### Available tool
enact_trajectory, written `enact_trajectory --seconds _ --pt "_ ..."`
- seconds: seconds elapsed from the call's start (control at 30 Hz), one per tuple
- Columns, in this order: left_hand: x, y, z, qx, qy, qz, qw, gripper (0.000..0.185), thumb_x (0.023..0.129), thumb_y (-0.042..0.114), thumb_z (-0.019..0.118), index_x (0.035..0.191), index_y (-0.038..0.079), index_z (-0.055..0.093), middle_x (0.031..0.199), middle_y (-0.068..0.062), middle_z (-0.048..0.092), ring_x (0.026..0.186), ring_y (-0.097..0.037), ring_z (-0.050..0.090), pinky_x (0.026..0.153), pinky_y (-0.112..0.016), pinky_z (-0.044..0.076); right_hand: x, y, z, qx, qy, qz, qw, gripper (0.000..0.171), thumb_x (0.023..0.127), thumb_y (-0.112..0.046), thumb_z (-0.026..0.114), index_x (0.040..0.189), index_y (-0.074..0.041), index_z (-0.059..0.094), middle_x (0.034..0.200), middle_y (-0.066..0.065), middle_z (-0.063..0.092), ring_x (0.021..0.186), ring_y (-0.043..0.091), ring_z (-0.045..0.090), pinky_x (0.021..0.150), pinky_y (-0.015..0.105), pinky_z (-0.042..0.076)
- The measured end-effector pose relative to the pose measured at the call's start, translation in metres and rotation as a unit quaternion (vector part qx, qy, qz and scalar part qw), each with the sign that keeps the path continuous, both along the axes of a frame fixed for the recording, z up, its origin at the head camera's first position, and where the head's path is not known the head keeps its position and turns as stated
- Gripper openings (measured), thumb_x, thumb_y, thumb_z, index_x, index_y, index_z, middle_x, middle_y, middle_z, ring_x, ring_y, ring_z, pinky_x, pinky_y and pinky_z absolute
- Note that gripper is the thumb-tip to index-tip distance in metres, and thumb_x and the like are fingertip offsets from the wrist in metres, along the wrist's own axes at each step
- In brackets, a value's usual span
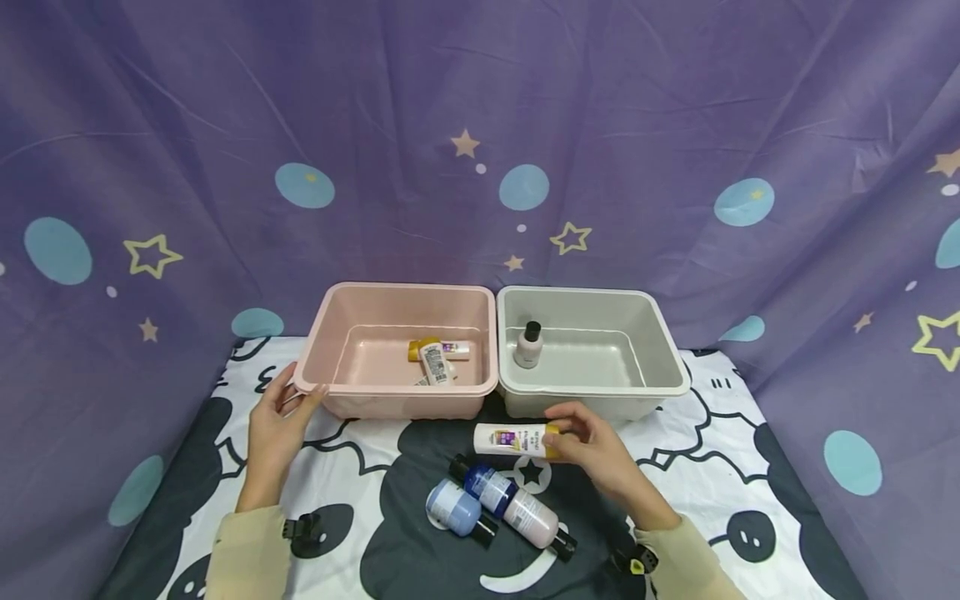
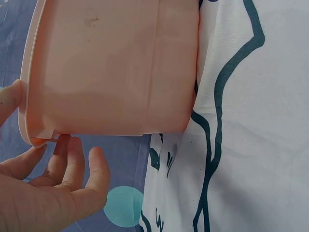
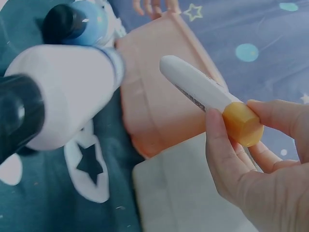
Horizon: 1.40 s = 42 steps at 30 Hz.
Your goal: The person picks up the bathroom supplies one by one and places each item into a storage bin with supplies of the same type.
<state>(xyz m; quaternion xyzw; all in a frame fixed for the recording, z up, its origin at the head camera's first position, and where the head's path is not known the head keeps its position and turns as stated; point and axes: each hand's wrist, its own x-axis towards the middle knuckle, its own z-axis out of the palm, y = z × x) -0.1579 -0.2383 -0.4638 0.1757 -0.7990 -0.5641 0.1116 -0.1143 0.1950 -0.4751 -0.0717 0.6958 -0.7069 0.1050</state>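
My right hand [image 1: 561,439] pinches a white tube [image 1: 510,439] by its yellow cap [image 3: 243,123], holding it level above the cloth in front of the grey bin [image 1: 671,367]. My left hand [image 1: 300,400] holds the front left corner of the pink bin [image 1: 318,333]; the thumb lies on the rim and the fingers [image 2: 72,159] reach under the lip. Inside the pink bin lie a few white tubes [image 1: 436,362]. A small pale bottle with a black cap [image 1: 528,344] stands in the grey bin.
Two bottles lie on the patterned cloth just below the held tube: a blue one [image 1: 454,508] and a white one with a blue label [image 1: 517,510], both black-capped. Purple starry fabric hangs behind and at both sides. The table's front edge is close to my forearms.
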Motion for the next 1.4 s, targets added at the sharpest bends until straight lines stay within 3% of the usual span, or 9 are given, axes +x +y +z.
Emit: enact_trajectory --seconds 0.3,0.47,0.67,0.83,1.03,1.4 --pt "0.0 -0.001 -0.001 -0.001 0.001 0.0 1.0 0.078 0.091 0.04 0.074 0.156 0.019 0.037 0.145 -0.015 0.052 0.125 -0.031 0.054 0.102 -0.047 0.046 0.0 -0.003 0.028 -0.021 0.01 -0.012 1.0 0.039 0.092 0.001 0.066 0.126 0.01 0.049 0.111 0.021 0.063 0.092 0.026 0.066 0.078 0.043 0.059" --pt "0.0 -0.001 -0.001 0.0 0.006 -0.001 1.0 0.077 0.091 0.039 0.075 0.156 0.02 0.039 0.143 -0.014 0.053 0.124 -0.028 0.055 0.102 -0.044 0.046 -0.009 -0.007 0.04 -0.045 0.026 -0.005 0.999 0.04 0.094 0.003 0.064 0.128 0.013 0.047 0.112 0.022 0.062 0.096 0.027 0.066 0.08 0.044 0.059" --pt "0.0 0.0 -0.001 -0.002 0.003 -0.004 1.0 0.077 0.091 0.039 0.074 0.156 0.019 0.038 0.143 -0.015 0.052 0.125 -0.03 0.054 0.102 -0.044 0.047 -0.025 -0.016 0.055 -0.055 0.025 -0.024 0.998 0.033 0.093 0.002 0.065 0.124 0.005 0.053 0.11 0.02 0.061 0.096 0.027 0.065 0.08 0.042 0.059" --pt "0.0 0.0 -0.001 0.001 0.003 -0.005 1.0 0.076 0.091 0.038 0.074 0.156 0.019 0.038 0.142 -0.013 0.053 0.123 -0.027 0.055 0.101 -0.039 0.048 -0.042 -0.024 0.069 -0.075 0.022 -0.036 0.996 0.031 0.093 0.004 0.065 0.122 0.005 0.056 0.109 0.019 0.059 0.098 0.028 0.064 0.078 0.038 0.059" --pt "0.0 0.001 -0.002 0.004 0.001 -0.007 1.0 0.077 0.092 0.039 0.074 0.156 0.018 0.037 0.143 -0.015 0.053 0.124 -0.028 0.054 0.1 -0.04 0.048 -0.066 -0.036 0.083 -0.095 0.015 -0.026 0.995 0.032 0.095 0.002 0.064 0.125 0.007 0.054 0.112 0.022 0.057 0.102 0.03 0.062 0.082 0.043 0.058" --pt "0.0 -0.001 -0.002 0.007 0.0 -0.004 1.0 0.078 0.091 0.04 0.074 0.156 0.019 0.037 0.143 -0.014 0.053 0.124 -0.028 0.054 0.1 -0.039 0.048 -0.125 -0.069 0.106 -0.096 0.006 -0.042 0.995 0.033 0.096 0.001 0.064 0.125 0.01 0.053 0.101 0.018 0.061 0.087 0.022 0.064 0.082 0.042 0.058"
